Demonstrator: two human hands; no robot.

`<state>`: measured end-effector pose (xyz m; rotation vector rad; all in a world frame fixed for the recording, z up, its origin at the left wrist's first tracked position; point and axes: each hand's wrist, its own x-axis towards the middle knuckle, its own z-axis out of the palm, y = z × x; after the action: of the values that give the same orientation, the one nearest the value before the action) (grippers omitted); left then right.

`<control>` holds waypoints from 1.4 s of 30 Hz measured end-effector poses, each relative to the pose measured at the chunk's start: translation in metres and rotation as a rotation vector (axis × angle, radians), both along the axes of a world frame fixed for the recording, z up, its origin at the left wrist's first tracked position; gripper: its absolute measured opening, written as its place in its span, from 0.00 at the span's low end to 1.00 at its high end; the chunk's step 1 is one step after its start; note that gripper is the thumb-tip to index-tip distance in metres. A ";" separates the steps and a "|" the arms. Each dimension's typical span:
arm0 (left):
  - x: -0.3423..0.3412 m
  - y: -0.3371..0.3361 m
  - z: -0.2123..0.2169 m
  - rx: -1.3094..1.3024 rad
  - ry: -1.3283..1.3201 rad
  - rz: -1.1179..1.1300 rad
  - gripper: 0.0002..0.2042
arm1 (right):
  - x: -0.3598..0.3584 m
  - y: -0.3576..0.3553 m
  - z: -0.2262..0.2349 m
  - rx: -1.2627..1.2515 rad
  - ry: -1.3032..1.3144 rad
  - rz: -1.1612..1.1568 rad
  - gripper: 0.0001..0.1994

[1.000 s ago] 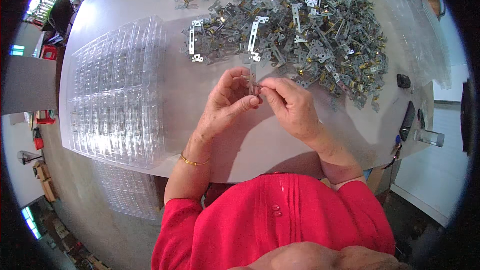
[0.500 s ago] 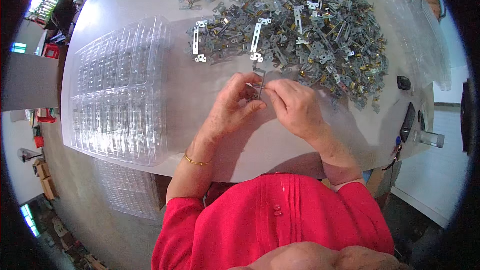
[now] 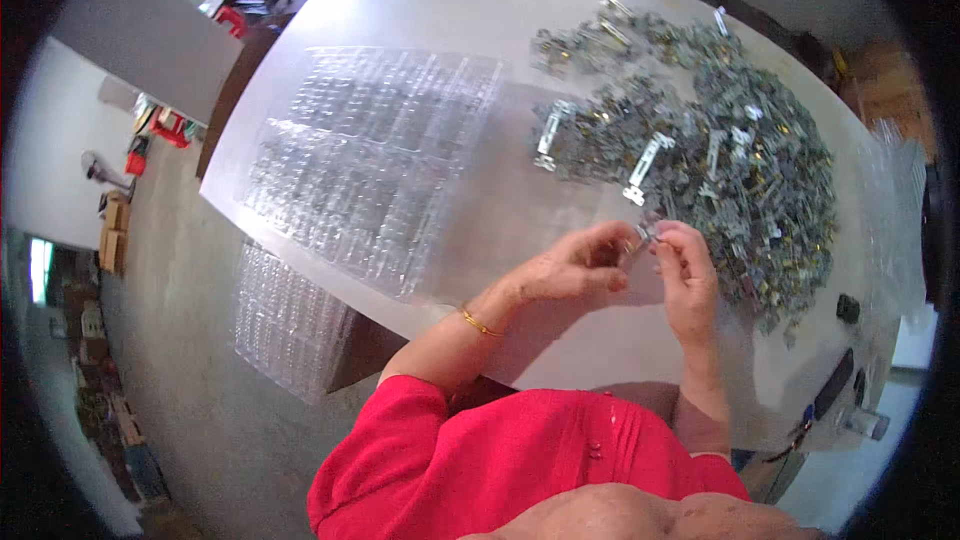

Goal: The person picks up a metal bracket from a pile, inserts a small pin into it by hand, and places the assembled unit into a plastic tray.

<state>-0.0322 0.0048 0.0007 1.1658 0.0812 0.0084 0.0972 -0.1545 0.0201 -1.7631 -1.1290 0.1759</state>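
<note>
A person in a red top works at a pale bench [image 3: 470, 5], seen from above. A small metal piece [image 3: 638, 244] is up between both hands, just this side of a big heap of loose metal parts [image 3: 765, 205]. The left hand [image 3: 580, 268] has its grip curled around the piece, thumb and fingers a little apart with the piece between their tips. The right hand [image 3: 690, 285] has its fingertips drawn narrow at the piece's upper end; blur hides whether they pinch it or a smaller part.

Two pale brackets [image 3: 548, 135] [image 3: 648, 168] lie apart from each other along the heap's near edge. To the left, clear plastic trays [image 3: 472, 145] cover much of the bench, and more clear trays [image 3: 285, 330] are stacked below its edge. The tray compartments look occupied, but glare keeps their contents uncertain.

As for progress, the piece in hand appears unfinished, as both hands are at it and it is not set down. The heap is large, so most of the loose parts seem left to handle.
</note>
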 end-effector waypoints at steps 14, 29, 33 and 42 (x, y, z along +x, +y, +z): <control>0.008 -0.010 0.001 0.134 0.013 0.035 0.21 | 0.001 0.003 -0.019 0.141 0.620 -0.033 0.07; -0.048 -0.024 0.069 1.050 0.073 0.628 0.09 | -0.027 0.026 0.005 0.325 0.684 -0.062 0.08; -0.096 0.012 0.123 1.054 -0.023 0.796 0.09 | -0.038 0.040 -0.007 0.069 0.698 0.213 0.07; -0.184 0.230 0.165 1.243 0.385 1.269 0.09 | -0.088 0.068 -0.036 -0.173 0.386 0.478 0.06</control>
<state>-0.2165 0.2352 0.1661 2.1376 1.2918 1.0878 0.0090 -0.0861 -0.0160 -1.4873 -1.2515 0.8867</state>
